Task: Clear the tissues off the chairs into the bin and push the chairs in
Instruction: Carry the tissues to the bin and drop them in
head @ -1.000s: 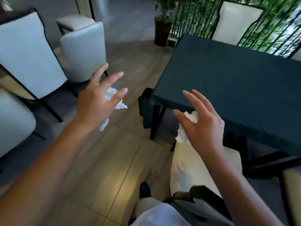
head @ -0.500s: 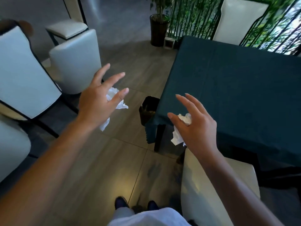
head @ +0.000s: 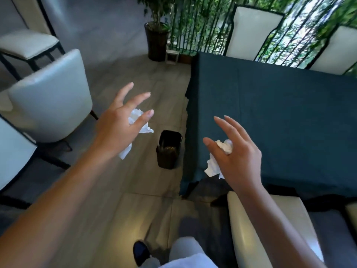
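Left hand grips a crumpled tissue (fingers splayed, paper pinched in the palm); right hand clutches a second tissue; black bin stands on the floor between them, beside the worktop; cream chair below.

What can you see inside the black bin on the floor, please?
The black bin stands open beside the table corner. Its dim interior shows only brownish streaks, perhaps a liner or rubbish; I cannot tell. No white tissue shows inside. Its bottom is hidden by the near wall.
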`<state>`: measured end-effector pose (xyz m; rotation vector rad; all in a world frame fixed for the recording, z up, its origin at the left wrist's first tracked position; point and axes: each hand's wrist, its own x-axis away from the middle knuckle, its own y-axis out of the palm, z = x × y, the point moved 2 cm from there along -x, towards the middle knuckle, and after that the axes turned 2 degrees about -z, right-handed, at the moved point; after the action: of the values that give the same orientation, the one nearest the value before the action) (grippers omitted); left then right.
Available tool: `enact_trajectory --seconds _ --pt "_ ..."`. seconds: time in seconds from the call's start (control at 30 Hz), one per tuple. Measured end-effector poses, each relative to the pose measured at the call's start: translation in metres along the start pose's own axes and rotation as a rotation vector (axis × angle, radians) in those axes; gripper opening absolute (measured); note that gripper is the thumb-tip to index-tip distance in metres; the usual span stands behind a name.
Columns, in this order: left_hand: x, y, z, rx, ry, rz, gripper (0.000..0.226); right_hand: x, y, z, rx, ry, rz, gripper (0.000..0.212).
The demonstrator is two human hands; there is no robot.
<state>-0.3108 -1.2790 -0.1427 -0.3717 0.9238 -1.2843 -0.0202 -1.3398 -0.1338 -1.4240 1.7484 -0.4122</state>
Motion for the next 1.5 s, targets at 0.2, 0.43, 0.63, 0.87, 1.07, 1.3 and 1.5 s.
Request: enact_trajectory --seconds 0.2,0.43,0.63,0.87,1.07,1.3,1.5 --pt "-0.072 0.018 -0.044 0.074 0.037 -0.063 0.042 -0.049 0.032 -0.002 0.035 0.063 0.076 0.055" --pt "-0.17 0.035 -0.086 0.057 0.063 -0.095 0.048 -0.144 0.084 0.015 0.022 0.109 0.156 0.056" --pt "-0.25 0.043 -0.111 0.057 0.093 -0.097 0.043 -0.216 0.112 0.019 0.035 0.106 0.18 0.055" --pt "-0.352 0.085 -0.15 0.143 0.132 -0.162 0.048 -0.272 0.153 0.024 0.114 0.253 0.249 0.055" --pt "-0.418 0.123 -0.186 0.242 0.221 -0.333 0.047 -0.303 0.197 0.003 0.2 0.414 0.297 0.057" --pt "-0.473 0.169 -0.154 0.415 0.324 -0.552 0.049 -0.311 0.204 -0.003 0.275 0.603 0.419 0.048" --pt "-0.496 0.231 -0.107 0.438 0.416 -0.683 0.046 -0.315 0.184 0.039 0.311 0.73 0.581 0.045"
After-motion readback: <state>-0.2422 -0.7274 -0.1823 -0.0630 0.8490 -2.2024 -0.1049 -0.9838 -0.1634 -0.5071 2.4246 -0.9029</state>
